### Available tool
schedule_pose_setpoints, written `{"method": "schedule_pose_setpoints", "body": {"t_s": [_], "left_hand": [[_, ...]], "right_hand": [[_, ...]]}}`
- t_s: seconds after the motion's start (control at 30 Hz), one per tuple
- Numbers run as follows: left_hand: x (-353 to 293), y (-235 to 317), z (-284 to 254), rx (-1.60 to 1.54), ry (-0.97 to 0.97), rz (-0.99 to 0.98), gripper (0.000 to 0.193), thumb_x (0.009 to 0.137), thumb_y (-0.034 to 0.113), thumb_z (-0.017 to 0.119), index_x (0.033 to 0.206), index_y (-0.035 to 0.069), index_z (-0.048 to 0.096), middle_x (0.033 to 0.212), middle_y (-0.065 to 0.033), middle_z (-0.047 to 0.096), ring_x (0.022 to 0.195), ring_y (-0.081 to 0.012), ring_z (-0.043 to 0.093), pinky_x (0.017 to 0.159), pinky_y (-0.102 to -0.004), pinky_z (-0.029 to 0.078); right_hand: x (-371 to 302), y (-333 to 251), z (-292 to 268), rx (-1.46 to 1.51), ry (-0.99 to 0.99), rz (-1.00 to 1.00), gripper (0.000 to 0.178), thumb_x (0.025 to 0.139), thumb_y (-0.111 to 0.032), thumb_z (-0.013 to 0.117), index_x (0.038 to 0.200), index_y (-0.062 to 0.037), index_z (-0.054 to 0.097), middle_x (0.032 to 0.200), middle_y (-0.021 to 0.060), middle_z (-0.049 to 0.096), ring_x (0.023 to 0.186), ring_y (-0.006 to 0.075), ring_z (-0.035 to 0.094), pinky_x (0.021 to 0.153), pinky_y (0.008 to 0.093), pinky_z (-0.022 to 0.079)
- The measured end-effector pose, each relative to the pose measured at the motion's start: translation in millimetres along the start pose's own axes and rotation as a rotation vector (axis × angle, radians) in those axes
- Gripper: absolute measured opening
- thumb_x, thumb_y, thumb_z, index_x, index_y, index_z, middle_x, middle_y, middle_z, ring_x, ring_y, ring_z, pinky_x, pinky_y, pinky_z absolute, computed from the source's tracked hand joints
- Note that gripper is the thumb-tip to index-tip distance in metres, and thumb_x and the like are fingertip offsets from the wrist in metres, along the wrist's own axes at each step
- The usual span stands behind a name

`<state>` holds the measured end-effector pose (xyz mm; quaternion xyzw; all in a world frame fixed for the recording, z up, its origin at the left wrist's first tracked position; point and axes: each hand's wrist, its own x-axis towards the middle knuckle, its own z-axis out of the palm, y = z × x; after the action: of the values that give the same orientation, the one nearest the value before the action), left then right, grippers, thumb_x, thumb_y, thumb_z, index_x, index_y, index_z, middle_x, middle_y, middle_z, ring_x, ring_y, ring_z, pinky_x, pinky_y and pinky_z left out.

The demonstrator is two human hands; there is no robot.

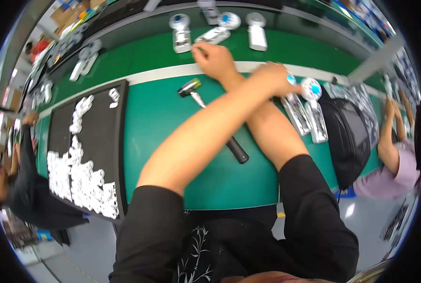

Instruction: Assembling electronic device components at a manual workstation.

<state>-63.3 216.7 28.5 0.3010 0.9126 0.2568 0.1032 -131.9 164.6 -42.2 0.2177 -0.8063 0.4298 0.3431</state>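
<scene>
My forearms cross over the green table, the left one on top. My left hand reaches to the right, smeared by motion, its fingers at the head of a white handheld fan with a blue centre. Beside that fan lies a second handheld fan. My right hand reaches to the far left side, its fingers curled close below another handheld fan lying tilted on the raised green strip. Whether the fingers grip anything is hidden. A hammer with a black handle lies under my arms.
On the left, a black tray holds many small white parts. More handheld fans stand on the strip beyond a pale rail. A black bag sits on the right. Other people work at both sides.
</scene>
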Motion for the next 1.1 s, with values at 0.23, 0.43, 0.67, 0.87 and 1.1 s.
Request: {"method": "schedule_pose_setpoints", "body": {"t_s": [0.23,0.43,0.67,0.87,1.1], "left_hand": [[-36,9,-24,-0.082,0.323,0.097,0.073,0.063,0.043,0.077,0.114,-0.006,0.057,0.107,-0.0264,0.064,0.096,-0.0389,0.065,0.081,-0.0461,0.053],[-132,-55,-106,-0.636,1.136,0.193,0.066,0.072,0.025,0.081,0.122,-0.004,0.047,0.101,-0.0166,0.063,0.088,-0.025,0.066,0.075,-0.0346,0.055],[-206,-153,-88,-1.432,1.351,0.053,0.063,0.077,0.017,0.08,0.125,-0.003,0.043,0.098,-0.0082,0.063,0.087,-0.0129,0.062,0.077,-0.0271,0.052],[-204,-149,-69,-1.222,1.646,-0.005,0.045,0.084,0.019,0.074,0.117,0.0,0.05,0.098,-0.0044,0.062,0.084,-0.0104,0.06,0.075,-0.0259,0.05],[-212,-152,-61,-1.879,0.897,0.001,0.039,0.094,0.034,0.06,0.112,0.0,0.053,0.097,-0.0053,0.063,0.086,-0.0108,0.06,0.069,-0.0266,0.049]], "right_hand": [[-1,4,-13,0.014,-0.088,0.071,0.014,0.088,-0.02,0.067,0.096,-0.0092,0.069,0.064,0.01,0.062,0.052,0.0179,0.058,0.051,0.0316,0.045],[12,-28,-46,1.123,0.186,0.604,0.03,0.092,-0.028,0.062,0.108,-0.0026,0.064,0.079,0.0052,0.064,0.066,0.0161,0.061,0.055,0.0296,0.048],[31,-97,-31,0.747,-0.651,0.632,0.051,0.098,-0.041,0.05,0.13,-0.0011,0.05,0.087,0.0027,0.061,0.072,0.0127,0.061,0.056,0.0276,0.05],[-14,-190,-32,0.537,-0.987,0.411,0.053,0.097,-0.037,0.054,0.137,-0.0024,0.045,0.091,0.0039,0.064,0.069,0.0126,0.061,0.051,0.0276,0.049],[27,-191,11,-0.127,-0.483,0.266,0.033,0.091,-0.022,0.066,0.118,-0.0027,0.064,0.085,0.0039,0.066,0.069,0.0122,0.061,0.059,0.0296,0.05]]}}
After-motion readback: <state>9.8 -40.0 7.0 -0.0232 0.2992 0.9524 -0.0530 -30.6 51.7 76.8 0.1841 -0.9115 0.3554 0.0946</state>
